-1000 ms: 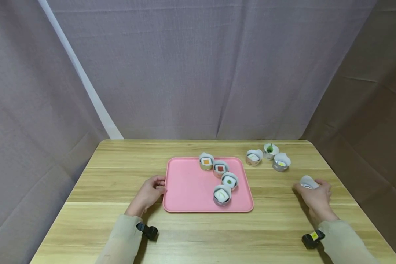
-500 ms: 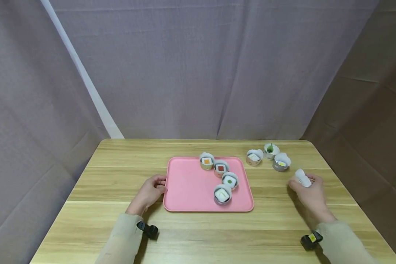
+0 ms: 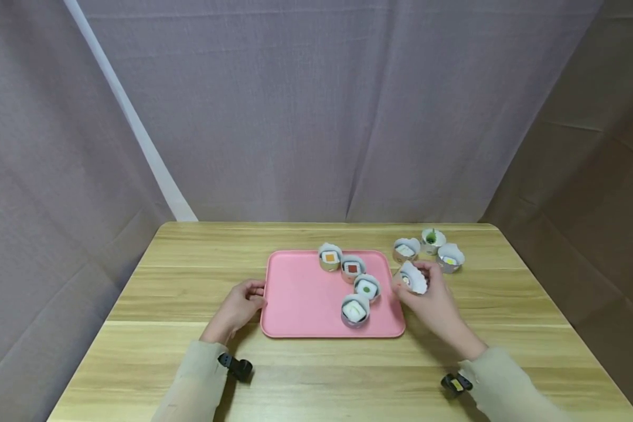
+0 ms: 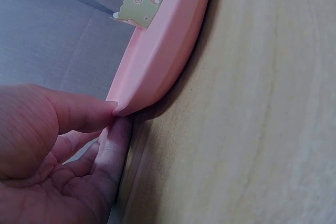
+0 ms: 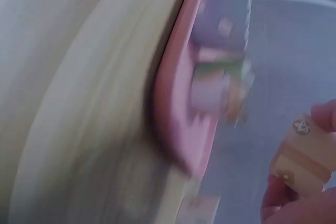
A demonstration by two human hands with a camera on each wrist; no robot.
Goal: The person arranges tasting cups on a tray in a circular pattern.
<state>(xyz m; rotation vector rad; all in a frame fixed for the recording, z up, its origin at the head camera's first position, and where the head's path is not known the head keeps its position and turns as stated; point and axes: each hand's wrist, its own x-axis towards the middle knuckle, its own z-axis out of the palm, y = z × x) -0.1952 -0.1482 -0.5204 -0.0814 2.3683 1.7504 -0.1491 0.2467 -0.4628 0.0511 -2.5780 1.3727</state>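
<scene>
With thumb and fingers my left hand [image 3: 237, 309] pinches the left rim of a pink tray [image 3: 295, 296]; the grip on the tray's rim [image 4: 144, 90] shows up close in the left wrist view. Held up in my right hand [image 3: 440, 308] is a paper baking cup [image 3: 412, 278], tilted, with a small whitish thing inside. It overlaps the tray's right edge in the head view. Its light orange wall [image 5: 304, 163] shows between the fingers in the right wrist view. A chain of baking cups stands on the tray's right half, including one with an orange-topped white piece [image 3: 329, 258].
Beyond the tray's right corner three more cups stand on the wooden table [image 3: 316, 381]: one with a white piece [image 3: 406, 250], one with a green sprig [image 3: 433, 240] and one with a yellow-topped piece [image 3: 450, 259]. A grey curtain [image 3: 274, 117] hangs behind the table.
My right hand has carried the baking cup leftward from the table's right side to the tray's right edge, the cup tilting on the way. The left hand and the tray have stayed put.
</scene>
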